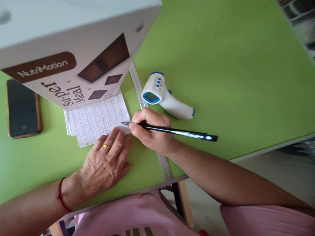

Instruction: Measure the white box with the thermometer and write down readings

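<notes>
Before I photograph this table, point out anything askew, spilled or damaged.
The handwritten sheets look slightly askew: their left edges don't line up. The white box hides their far end; whether it rests on them is unclear. No spill or damage shows.

White paper sheets are lying before a rectangular white cardboard box on a flat green table.
A rectangular black phone is lying left of the sheets, a white-and-blue plastic gun-shaped thermometer right of them, just beyond the bare right hand.
</notes>
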The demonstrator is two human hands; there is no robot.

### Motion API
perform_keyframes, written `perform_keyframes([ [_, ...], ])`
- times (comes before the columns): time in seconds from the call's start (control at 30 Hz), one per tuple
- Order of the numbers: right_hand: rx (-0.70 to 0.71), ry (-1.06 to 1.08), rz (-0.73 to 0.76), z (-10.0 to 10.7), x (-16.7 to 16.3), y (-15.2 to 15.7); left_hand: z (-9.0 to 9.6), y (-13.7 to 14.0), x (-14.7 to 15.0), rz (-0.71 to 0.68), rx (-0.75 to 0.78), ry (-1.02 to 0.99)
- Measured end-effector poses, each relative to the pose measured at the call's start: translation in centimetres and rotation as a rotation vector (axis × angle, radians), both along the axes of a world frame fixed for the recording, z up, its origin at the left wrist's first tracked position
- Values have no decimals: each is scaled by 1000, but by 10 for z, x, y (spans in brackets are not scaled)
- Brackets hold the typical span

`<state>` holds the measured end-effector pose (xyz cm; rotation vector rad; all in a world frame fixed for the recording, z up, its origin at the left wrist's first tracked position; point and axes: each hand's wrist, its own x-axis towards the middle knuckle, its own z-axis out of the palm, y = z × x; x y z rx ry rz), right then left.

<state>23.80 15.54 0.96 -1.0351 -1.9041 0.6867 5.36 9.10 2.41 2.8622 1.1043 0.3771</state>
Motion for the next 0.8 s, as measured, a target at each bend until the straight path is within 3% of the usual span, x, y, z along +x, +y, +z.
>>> perform_keyframes([
  [0.3,-35,83,9,-2,2,0,0,0,0,-4,-17,-3],
  [0.8,-35,16,1,-2,0,-1,0,0,2,4,-8,2],
])
